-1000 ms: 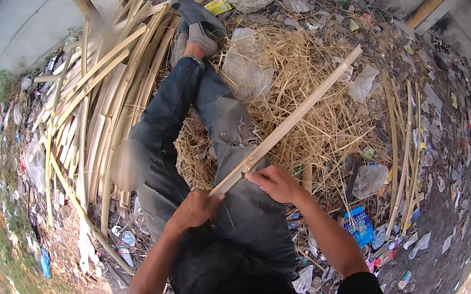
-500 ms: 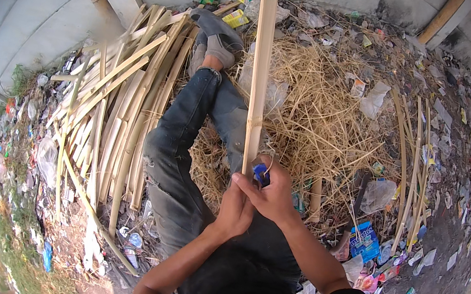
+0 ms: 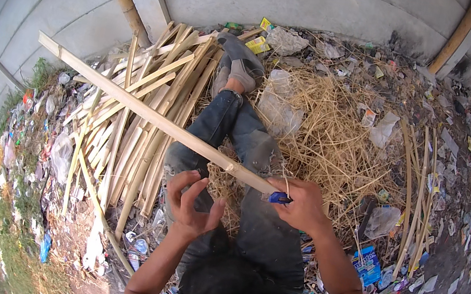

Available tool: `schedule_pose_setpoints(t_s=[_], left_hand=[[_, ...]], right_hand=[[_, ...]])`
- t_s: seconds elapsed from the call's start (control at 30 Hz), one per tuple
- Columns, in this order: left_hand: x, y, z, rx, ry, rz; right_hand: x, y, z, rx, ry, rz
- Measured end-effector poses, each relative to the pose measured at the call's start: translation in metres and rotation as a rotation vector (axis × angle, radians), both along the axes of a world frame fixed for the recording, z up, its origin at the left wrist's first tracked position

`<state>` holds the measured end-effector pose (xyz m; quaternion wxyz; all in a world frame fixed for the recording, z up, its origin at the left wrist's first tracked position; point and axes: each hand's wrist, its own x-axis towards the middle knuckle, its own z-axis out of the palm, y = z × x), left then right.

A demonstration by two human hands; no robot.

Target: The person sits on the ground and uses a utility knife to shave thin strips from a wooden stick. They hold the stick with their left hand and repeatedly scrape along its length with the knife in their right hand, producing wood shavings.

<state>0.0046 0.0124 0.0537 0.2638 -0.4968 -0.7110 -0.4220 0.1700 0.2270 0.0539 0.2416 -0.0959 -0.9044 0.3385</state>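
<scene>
A long, pale split bamboo strip [image 3: 148,112] slants across my lap, its far end up at the left over the pile. My right hand [image 3: 303,207] is closed round its near end. A small blue thing [image 3: 280,198] sits at the fingers of that hand, too covered to tell its kind. My left hand [image 3: 194,205] is off the strip, just below it over my thigh, fingers spread and curved, with nothing in it. My legs in dark trousers [image 3: 211,124] stretch forward, crossed at the ankles.
Several split bamboo strips [image 3: 147,132] lie piled on my left. Straw-like shavings [image 3: 336,139] heap to the right of my legs. More strips [image 3: 418,196], a dark blade-like thing [image 3: 367,214] and a blue packet [image 3: 366,265] lie farther right. A grey wall [image 3: 297,1] stands ahead.
The strip has swung from pointing straight ahead to slanting left. My left hand has let go and moved left, opening. My right hand, still on the strip, has shifted right and slightly down.
</scene>
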Motion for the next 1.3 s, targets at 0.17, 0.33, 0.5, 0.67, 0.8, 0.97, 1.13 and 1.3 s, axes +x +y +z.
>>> schedule_pose_setpoints(t_s=[0.17,0.33,0.5,0.67,0.8,0.97,1.13,1.3], left_hand=[[-0.003,0.002,0.029,-0.619,0.05,0.029],[0.001,-0.01,-0.022,-0.99,-0.387,-0.161],[0.031,0.007,-0.063,-0.809,-0.696,-0.341],[0.037,0.036,-0.091,-0.833,-0.846,-0.37],[0.042,0.038,-0.103,-0.794,-0.929,-0.334],[0.042,0.038,-0.111,-0.832,-0.939,-0.296],[0.045,0.041,-0.115,-0.809,-0.819,-0.302],[0.045,0.031,-0.145,-0.697,-0.493,-0.341]], right_hand=[[0.02,0.018,0.001,0.276,-0.312,0.097],[0.023,0.028,-0.023,0.242,-0.139,0.032],[0.013,0.007,-0.024,0.122,0.065,-0.252],[0.02,0.005,-0.054,-0.074,-0.129,-0.34],[0.029,-0.002,-0.065,-0.27,-0.247,-0.179],[0.043,-0.01,-0.064,-0.119,-0.435,-0.26],[0.045,-0.018,-0.072,-0.002,-0.622,-0.256],[0.037,-0.026,-0.077,0.045,-0.606,-0.205]])
